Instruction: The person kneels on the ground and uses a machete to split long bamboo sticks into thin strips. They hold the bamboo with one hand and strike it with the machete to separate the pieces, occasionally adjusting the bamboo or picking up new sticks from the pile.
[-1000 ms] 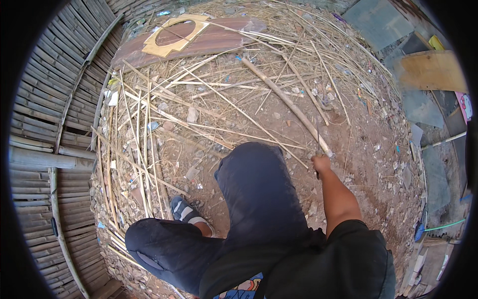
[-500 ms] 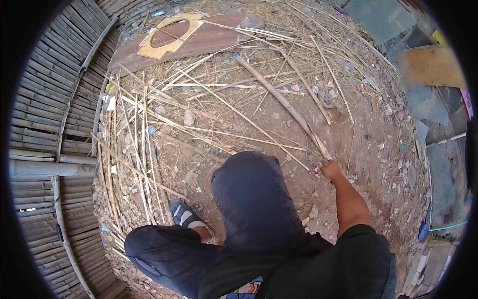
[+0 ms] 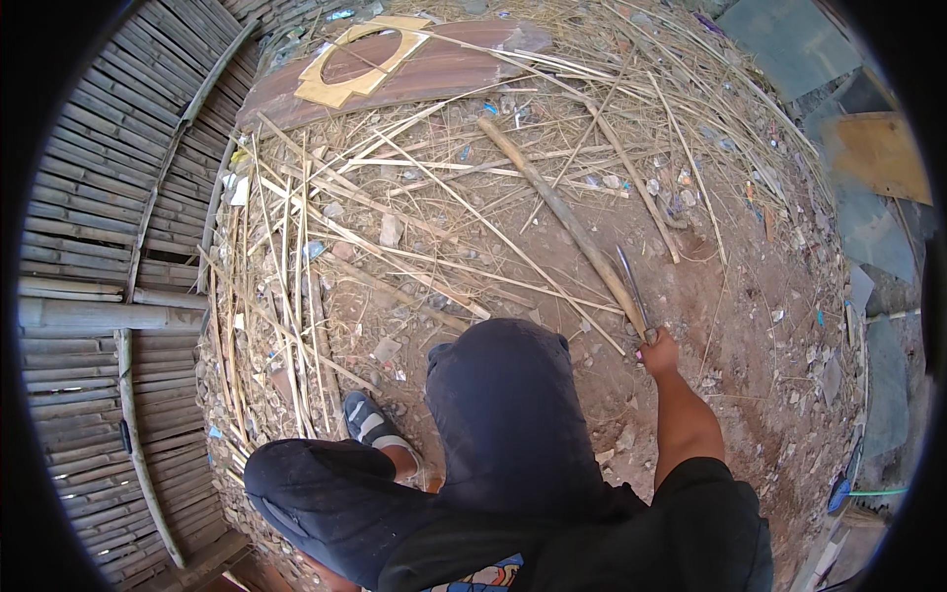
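On the right, my right hand [image 3: 659,352] is closed low over the dirt at the near end of a long wooden pole [image 3: 562,219]. From the fist rises a knife [image 3: 631,283] with a long, narrow, dark blade, its tip pointing away from me beside the pole. The handle is hidden in my fingers, and I cannot tell whether the hand also touches the pole. The pole lies slantwise on the ground, running to the far left. My left hand is not in view; a bit of skin shows under my bent left leg at the lower edge.
Split bamboo strips [image 3: 286,306] lie crisscrossed at the left, beside a bamboo slat wall [image 3: 118,187]. A brown board [image 3: 454,59] bears a yellow frame [image 3: 326,87] with a round hole. A shorter branch [image 3: 636,183] lies right of the pole. Grey sheets [image 3: 789,44] stand at the right.
My right hand has moved slightly nearer to me. The blade now stands apart from the pole and shows more clearly. The whole view has shifted a little.
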### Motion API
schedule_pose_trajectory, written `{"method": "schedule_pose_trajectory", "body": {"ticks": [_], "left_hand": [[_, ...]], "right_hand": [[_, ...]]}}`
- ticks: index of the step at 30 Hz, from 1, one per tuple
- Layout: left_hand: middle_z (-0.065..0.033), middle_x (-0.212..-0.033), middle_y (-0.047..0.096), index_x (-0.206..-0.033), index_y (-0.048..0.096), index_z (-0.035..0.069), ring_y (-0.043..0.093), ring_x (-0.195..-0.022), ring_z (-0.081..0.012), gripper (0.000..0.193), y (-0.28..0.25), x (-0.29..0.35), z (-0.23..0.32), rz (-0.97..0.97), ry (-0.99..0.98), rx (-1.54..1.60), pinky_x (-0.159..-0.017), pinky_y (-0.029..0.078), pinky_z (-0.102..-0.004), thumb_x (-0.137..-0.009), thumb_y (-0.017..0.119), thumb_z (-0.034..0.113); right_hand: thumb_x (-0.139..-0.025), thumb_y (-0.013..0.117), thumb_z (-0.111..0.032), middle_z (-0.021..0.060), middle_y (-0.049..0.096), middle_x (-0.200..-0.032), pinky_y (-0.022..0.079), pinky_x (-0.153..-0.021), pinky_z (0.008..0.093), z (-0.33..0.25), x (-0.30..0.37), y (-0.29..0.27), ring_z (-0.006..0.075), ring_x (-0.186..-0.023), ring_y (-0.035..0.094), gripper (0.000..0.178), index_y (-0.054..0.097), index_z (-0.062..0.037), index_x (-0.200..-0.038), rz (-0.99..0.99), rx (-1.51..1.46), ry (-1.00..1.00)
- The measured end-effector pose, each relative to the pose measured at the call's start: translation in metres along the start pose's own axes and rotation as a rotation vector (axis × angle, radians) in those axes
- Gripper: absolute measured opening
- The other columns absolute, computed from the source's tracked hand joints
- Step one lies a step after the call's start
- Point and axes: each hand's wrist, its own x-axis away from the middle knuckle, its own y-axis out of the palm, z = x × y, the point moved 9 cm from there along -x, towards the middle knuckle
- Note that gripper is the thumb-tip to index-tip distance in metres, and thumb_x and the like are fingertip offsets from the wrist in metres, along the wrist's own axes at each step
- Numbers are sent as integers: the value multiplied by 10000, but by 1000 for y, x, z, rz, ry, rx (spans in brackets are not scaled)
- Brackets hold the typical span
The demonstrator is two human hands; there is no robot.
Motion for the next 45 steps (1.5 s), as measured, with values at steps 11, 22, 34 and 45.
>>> {"method": "schedule_pose_trajectory", "body": {"ticks": [11,22,34,45], "left_hand": [[-201,-1453,410,-1521,155,2,469,-1272,-316,844,5,10,-33,29,70,139,-1060,413,-434,-874,669,176],[-211,-1377,483,-1466,315,-21,490,-1239,-318,652,-23,10,14,116,2,223,-1023,442,-409,-892,597,109],[-56,-1280,571,-1467,358,96,617,-951,-147,514,-125,-46,88,440,60,628,-798,509,-304,-1023,504,311],[-166,-1298,562,-1361,467,-6,614,-1089,-226,380,-171,-31,433,337,891,654,-949,493,-355,-987,499,55]], "right_hand": [[-763,727,-176,223,654,-1114,498,-913,452,-13,-25,7,387,-1065,622,365,621,-42,-1086,-20,143,-90],[-745,724,-232,238,666,-1056,504,-902,436,-9,14,2,363,-1044,641,457,629,-29,-1144,-200,136,-102],[-820,758,-157,13,613,-848,492,-697,287,-129,91,-86,126,-760,602,242,574,-65,-947,-525,-998,-143],[-861,710,-155,56,644,-877,492,-631,281,-263,122,-166,121,-729,616,268,568,-33,-1053,-599,-1046,-211]]}}
